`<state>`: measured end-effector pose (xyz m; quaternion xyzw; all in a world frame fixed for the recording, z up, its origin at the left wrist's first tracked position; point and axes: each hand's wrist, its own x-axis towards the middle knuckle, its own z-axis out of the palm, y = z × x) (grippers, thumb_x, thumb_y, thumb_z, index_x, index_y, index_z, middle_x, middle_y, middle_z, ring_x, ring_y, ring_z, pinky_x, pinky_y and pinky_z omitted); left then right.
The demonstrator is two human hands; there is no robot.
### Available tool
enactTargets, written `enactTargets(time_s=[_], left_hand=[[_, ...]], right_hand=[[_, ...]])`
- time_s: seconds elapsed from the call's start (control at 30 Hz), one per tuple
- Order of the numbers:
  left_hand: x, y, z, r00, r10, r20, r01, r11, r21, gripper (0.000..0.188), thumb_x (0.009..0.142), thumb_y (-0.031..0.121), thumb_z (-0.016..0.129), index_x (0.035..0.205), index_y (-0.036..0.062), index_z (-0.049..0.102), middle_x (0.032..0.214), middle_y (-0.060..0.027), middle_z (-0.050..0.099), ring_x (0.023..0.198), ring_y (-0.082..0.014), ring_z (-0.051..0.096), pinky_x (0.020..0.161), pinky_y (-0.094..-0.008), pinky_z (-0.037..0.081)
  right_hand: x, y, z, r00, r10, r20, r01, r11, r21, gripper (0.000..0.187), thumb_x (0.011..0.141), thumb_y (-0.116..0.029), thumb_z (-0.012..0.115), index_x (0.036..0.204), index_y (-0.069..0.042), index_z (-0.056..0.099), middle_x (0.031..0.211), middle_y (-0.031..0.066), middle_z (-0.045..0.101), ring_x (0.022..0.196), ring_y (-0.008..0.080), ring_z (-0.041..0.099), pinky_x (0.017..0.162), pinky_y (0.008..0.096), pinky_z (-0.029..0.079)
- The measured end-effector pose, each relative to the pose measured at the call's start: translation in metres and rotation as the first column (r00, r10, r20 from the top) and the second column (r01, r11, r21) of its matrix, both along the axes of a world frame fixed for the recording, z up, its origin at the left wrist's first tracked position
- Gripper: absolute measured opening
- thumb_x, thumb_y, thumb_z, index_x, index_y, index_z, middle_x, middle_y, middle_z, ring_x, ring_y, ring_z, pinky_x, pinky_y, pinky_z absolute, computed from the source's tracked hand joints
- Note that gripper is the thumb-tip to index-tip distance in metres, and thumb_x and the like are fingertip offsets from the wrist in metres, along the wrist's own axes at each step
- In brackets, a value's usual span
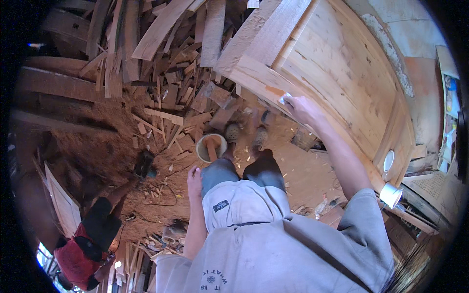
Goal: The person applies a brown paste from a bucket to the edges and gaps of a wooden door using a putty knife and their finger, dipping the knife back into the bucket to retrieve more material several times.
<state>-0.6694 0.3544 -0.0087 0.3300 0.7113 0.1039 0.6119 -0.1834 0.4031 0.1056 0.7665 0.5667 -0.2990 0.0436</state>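
My right hand (302, 108) is closed on a small white pad (284, 99), perhaps folded cloth, pressed to the edge rail of a large pale wooden panel (337, 73). An orange-brown patch (275, 91) marks the wood right beside the pad. My left hand (194, 181) hangs by my left thigh, fingers loose and apart, with nothing visible in it. Toward the panel's near right corner stands a white cup (391, 195), and a round white lid (388, 161) lies on the panel near it.
A bucket (199, 149) with a brown inside stands by my feet. Scrap boards (171, 73) pile up at the far left, over sawdust-covered ground (161, 195). Another person in a red shirt (80, 256) bends at the lower left, near a cable (171, 188).
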Motion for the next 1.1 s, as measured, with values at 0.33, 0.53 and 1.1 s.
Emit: enactTargets(time_s=[0.33, 0.53, 1.1], left_hand=[[-0.081, -0.079, -0.066, 0.992, 0.003, -0.125, 0.018, 0.986, 0.167, 0.041, 0.096, 0.031, 0.055, 0.125, 0.0023, 0.052, 0.098, -0.0034, 0.058, 0.085, -0.0125, 0.055, 0.073, -0.0278, 0.048], [-0.064, -0.070, -0.024, 0.974, 0.225, -0.005, -0.225, 0.972, -0.062, 0.042, 0.094, 0.033, 0.057, 0.124, 0.0025, 0.053, 0.106, -0.0085, 0.060, 0.100, -0.0145, 0.055, 0.081, -0.0280, 0.046], [-0.016, -0.041, 0.005, 0.991, 0.124, -0.041, -0.120, 0.989, 0.087, 0.039, 0.095, 0.030, 0.057, 0.124, 0.0047, 0.053, 0.097, -0.0025, 0.056, 0.082, -0.0098, 0.052, 0.067, -0.0223, 0.044]], right_hand=[[-0.030, -0.014, -0.014, 0.958, -0.238, -0.162, 0.274, 0.925, 0.262, 0.041, 0.091, -0.023, 0.053, 0.127, -0.006, 0.053, 0.105, 0.0241, 0.064, 0.094, 0.0408, 0.062, 0.083, 0.0449, 0.049], [-0.100, 0.029, -0.035, 0.862, -0.483, -0.154, 0.506, 0.838, 0.204, 0.047, 0.096, -0.024, 0.046, 0.139, -0.006, 0.042, 0.110, 0.0280, 0.060, 0.101, 0.0414, 0.059, 0.090, 0.0474, 0.045], [-0.113, 0.033, -0.050, 0.839, -0.525, -0.144, 0.540, 0.767, 0.347, 0.047, 0.096, -0.020, 0.044, 0.141, -0.009, 0.035, 0.089, 0.0294, 0.060, 0.084, 0.0469, 0.060, 0.076, 0.0550, 0.048]])
